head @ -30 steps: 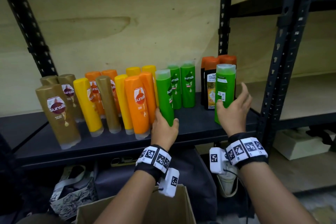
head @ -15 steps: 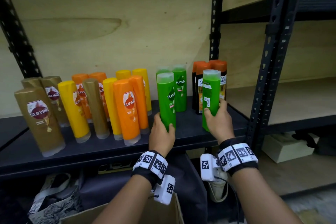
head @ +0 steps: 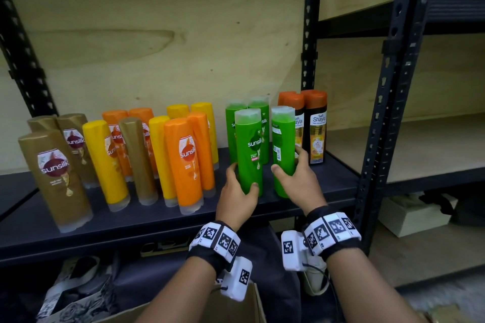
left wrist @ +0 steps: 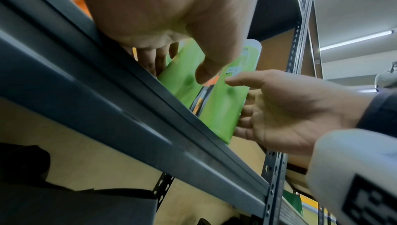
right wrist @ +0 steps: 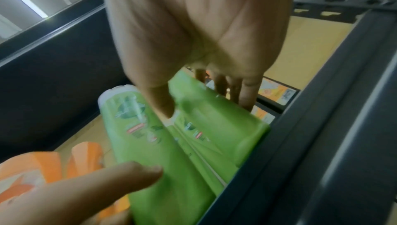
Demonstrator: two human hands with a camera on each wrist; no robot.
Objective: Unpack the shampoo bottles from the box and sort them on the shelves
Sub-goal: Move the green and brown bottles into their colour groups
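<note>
Two green Sunsilk bottles stand side by side on the dark shelf (head: pixel 131 220), just in front of two more green bottles (head: pixel 258 113). My left hand (head: pixel 242 176) grips the left green bottle (head: pixel 249 144) low down, thumb on its right side. My right hand (head: pixel 287 162) grips the right green bottle (head: pixel 282 139), thumb on the left side and fingers behind. The left wrist view shows my left hand (left wrist: pixel 178 67) round its bottle (left wrist: pixel 182 79) and the right hand (left wrist: pixel 279 109) on the other bottle (left wrist: pixel 223 106). In the right wrist view my right hand (right wrist: pixel 199 99) holds its bottle (right wrist: pixel 214 126).
Left of the green bottles stand several orange (head: pixel 186 160), yellow (head: pixel 105 162) and brown (head: pixel 55 176) Sunsilk bottles. Two black Shayla bottles with orange caps (head: pixel 316 126) stand right of my hands. A rack upright (head: pixel 388 102) borders a bare wooden shelf (head: pixel 420 147). The cardboard box (head: pixel 236 309) sits below.
The right hand closed round its green bottle and slid it left, away from the black bottles, beside the left one. The left bottle moved back toward the other green bottles.
</note>
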